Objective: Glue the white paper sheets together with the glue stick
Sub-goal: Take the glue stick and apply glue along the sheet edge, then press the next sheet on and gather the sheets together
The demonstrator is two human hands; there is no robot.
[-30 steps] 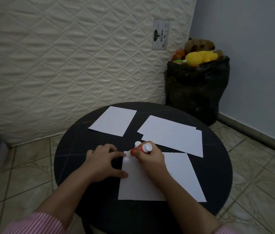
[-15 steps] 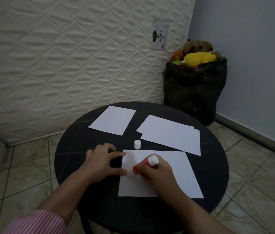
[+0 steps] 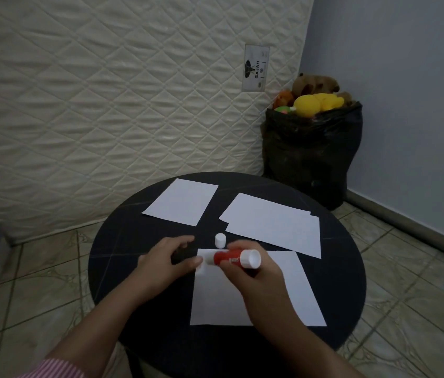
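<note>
My right hand (image 3: 253,279) grips a red glue stick (image 3: 233,259) with a white end, tilted with its tip down on the upper left corner of the nearest white sheet (image 3: 283,296). My left hand (image 3: 166,264) rests with its fingers pressing that sheet's left edge. The glue stick's white cap (image 3: 220,240) stands upright on the table just beyond the sheet. Two overlapping white sheets (image 3: 272,225) lie at the far right. A single white sheet (image 3: 182,201) lies at the far left.
The round black table (image 3: 122,241) stands on a tiled floor. A quilted mattress (image 3: 106,105) leans upright behind it. A black bag (image 3: 310,154) stuffed with plush toys sits in the far right corner by the blue wall.
My right hand moved the glue stick down the sheet's left side, then back up to its upper left corner. My left hand stayed on the left edge.
</note>
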